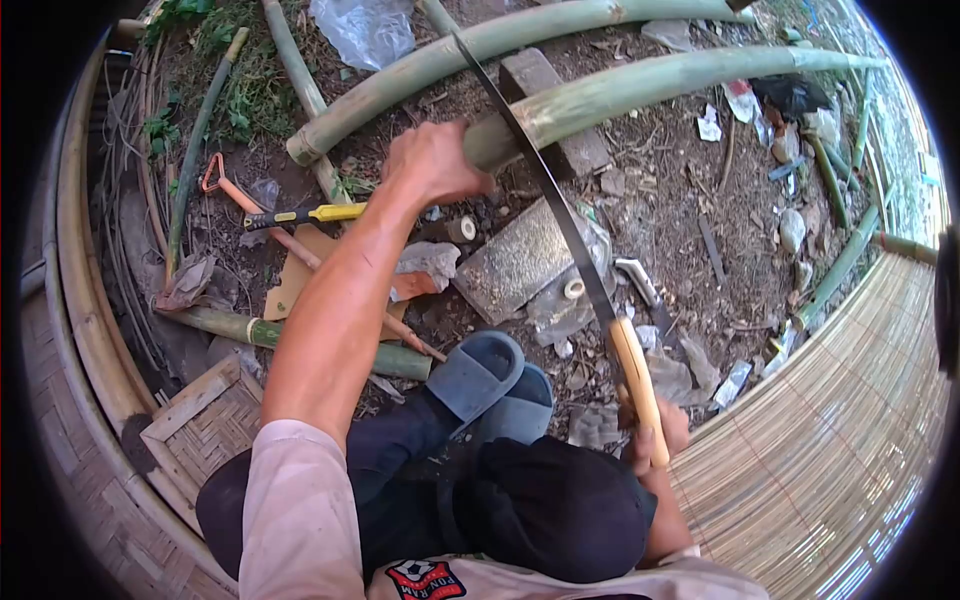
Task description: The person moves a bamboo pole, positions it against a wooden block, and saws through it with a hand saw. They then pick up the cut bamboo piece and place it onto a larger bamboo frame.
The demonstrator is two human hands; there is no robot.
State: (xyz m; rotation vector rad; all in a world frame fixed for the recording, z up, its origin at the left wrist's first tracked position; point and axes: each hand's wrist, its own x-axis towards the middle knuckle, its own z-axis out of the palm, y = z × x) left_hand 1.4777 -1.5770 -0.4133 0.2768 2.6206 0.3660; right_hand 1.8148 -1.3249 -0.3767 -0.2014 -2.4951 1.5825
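My left hand [433,163] is wrapped round the near end of a thick green bamboo pole [680,80]. A handsaw [566,215] lies with its long dark blade across that pole, just right of my left hand. Its pale wooden handle [638,380] points back toward me, and my right hand [660,438] is closed on the lower part of it. Part of the right hand is hidden behind the handle. A brick-like block [580,152] sits beneath the pole close to the blade.
A second bamboo pole [400,85] lies beyond the first. Near my sandals [475,375] are a grey slab [520,262], a white-handled tool [637,278], and a black-and-yellow tool [305,215]. A slatted bamboo mat [810,410] is at right; plastic scraps litter the ground.
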